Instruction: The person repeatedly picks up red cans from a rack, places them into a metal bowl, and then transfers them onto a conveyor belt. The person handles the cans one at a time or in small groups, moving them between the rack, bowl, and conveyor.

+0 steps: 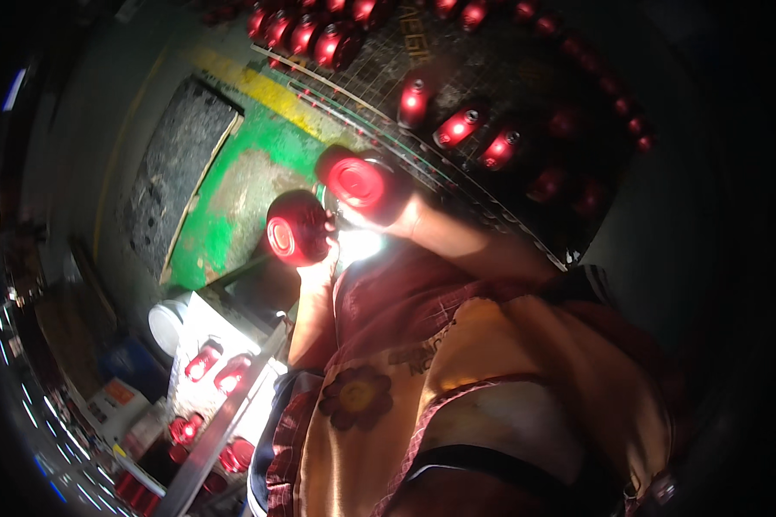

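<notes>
My left hand (321,258) is closed round a glossy red bottle-like vessel (290,231), whose round base faces me. Just to its right, my right hand (402,221) grips a second red vessel (356,183), also tilted so its base shows. The two vessels are close together but seem apart. A bright glare below them washes out part of my fingers. The vessels' upper ends are hidden.
A dark table (491,103) at the upper right carries several red bottles (458,128) along its edge. At the lower left, more red vessels (202,362) rest on a brightly lit surface beside a metal rail (224,422). A dark mat (177,164) lies on the green floor (272,155).
</notes>
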A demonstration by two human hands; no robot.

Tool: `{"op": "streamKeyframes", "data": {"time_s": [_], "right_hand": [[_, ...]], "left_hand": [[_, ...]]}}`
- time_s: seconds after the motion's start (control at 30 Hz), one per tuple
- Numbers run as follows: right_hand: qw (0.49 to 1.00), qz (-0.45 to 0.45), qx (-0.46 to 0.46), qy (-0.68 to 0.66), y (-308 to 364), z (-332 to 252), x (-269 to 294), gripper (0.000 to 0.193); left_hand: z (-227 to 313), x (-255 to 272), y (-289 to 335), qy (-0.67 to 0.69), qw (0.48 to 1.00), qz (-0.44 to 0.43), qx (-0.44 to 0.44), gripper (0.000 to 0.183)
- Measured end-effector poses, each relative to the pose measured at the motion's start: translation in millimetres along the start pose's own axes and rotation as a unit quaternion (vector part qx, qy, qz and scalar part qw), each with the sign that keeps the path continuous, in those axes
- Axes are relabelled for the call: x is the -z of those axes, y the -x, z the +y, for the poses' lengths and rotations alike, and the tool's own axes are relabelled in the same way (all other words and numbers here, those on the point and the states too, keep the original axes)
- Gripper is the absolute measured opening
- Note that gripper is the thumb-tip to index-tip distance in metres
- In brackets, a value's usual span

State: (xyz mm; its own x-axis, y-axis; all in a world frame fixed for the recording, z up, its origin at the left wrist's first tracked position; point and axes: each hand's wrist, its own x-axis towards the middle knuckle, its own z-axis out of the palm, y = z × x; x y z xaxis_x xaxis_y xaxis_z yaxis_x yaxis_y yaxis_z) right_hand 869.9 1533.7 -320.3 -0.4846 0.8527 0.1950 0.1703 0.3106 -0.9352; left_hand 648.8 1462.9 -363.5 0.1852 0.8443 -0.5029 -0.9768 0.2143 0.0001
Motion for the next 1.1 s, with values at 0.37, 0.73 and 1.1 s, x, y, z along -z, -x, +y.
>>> {"op": "streamKeyframes", "data": {"time_s": [0.37, 0.73, 1.1], "right_hand": [[0.765, 0.043, -0.002, -0.643, 11, -31, 61, 0.040], [0.746, 0.625, -0.039, -0.228, 194, -54, 394, 0.055], [0.676, 0.553, -0.315, 0.371, 231, 147, 461, 0.063]], "left_hand": [[8, -12, -8, -0.092, 0.993, 0.054, 0.045, 0.057], [-132, -237, -149, -0.453, 0.857, -0.218, -0.118, 0.070], [-382, -239, -306, -0.855, 0.363, -0.248, -0.274, 0.050]]}}
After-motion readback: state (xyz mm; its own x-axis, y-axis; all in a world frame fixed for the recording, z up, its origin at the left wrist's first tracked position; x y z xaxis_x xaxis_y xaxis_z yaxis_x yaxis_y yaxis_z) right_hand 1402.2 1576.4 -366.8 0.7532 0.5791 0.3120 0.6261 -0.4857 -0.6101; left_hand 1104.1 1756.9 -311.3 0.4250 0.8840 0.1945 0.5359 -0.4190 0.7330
